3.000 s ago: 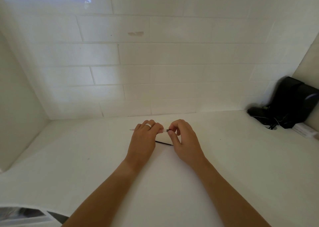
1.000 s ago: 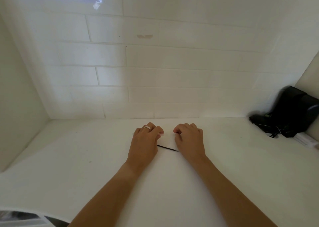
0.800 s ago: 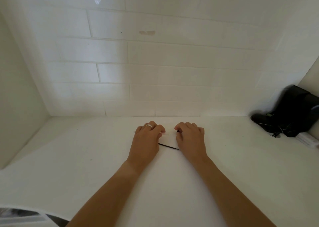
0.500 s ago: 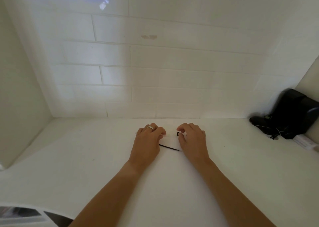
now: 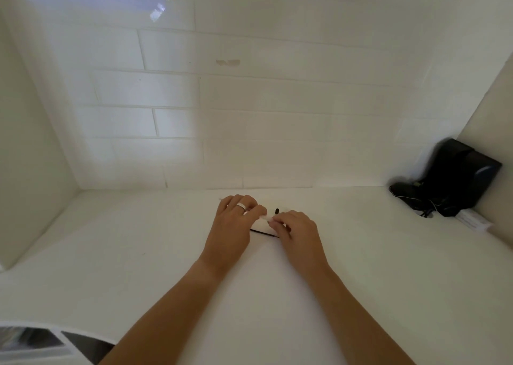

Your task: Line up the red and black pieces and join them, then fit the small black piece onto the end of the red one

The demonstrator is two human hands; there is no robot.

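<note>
left hand (image 5: 231,227) grip: fingers curled, pinching a small white piece (image 5: 265,218) | right hand (image 5: 298,233) grip: pinching its other end | small black cap (image 5: 276,211) just behind | thin black stick (image 5: 263,233) on white table (image 5: 138,253) between hands

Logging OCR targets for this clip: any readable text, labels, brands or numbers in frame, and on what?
None readable.
White box at the right edge of the counter: faint marks on its side, too small and blurred to read.
Black device in the right corner: no legible label or brand.
Printed sheet at bottom left: blurred, no text resolvable.
Ring on the left hand: no visible marking.
</note>
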